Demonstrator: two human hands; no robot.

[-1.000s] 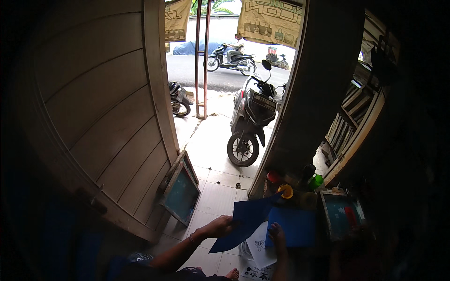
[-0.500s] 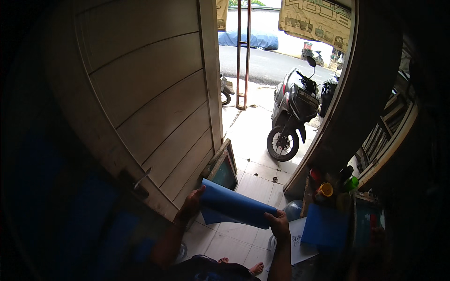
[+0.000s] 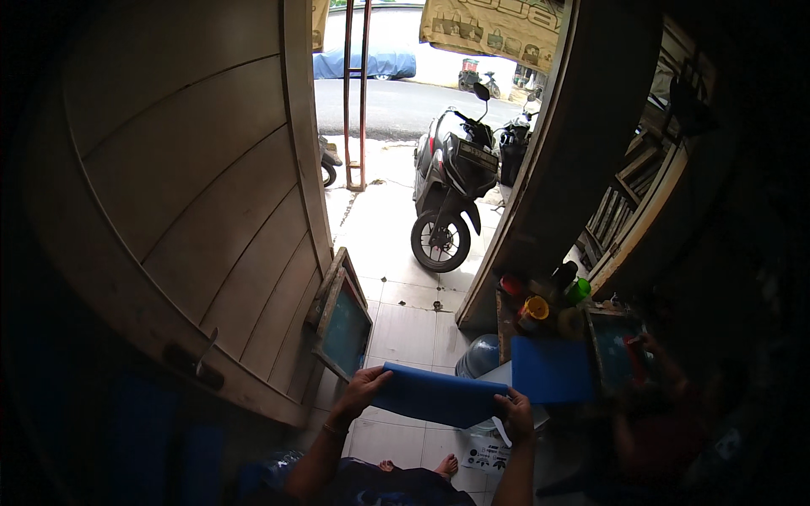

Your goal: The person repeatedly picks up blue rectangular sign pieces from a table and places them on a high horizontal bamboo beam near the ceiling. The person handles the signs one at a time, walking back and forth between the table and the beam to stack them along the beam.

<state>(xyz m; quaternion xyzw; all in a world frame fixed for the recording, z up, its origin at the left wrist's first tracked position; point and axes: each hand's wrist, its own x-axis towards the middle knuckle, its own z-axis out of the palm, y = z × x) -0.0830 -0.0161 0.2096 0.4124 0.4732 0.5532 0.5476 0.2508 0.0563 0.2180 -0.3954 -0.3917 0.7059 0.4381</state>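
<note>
A blue sheet (image 3: 439, 395), flat and thin-looking, is stretched between my two hands above the tiled floor. My left hand (image 3: 359, 396) is closed on its left end, and my right hand (image 3: 516, 415) pinches its right end. Just below the right hand shows a white sheet with dark printing (image 3: 485, 451); whether it touches that hand I cannot tell. To the right, another blue sheet or stack (image 3: 553, 371) lies on a low table.
A framed screen (image 3: 344, 325) leans by the wooden door (image 3: 211, 194). Pots, including a yellow one (image 3: 534, 310), stand behind the table. At right, another person's hand (image 3: 662, 363) holds a red tool over a framed screen (image 3: 614, 337). A motorbike (image 3: 451, 177) stands outside the doorway.
My view has turned to the right, so the doorway sits further left. The held blue sheet is flatter and nearer the table, still in both hands. The other person's arm shows more clearly.
</note>
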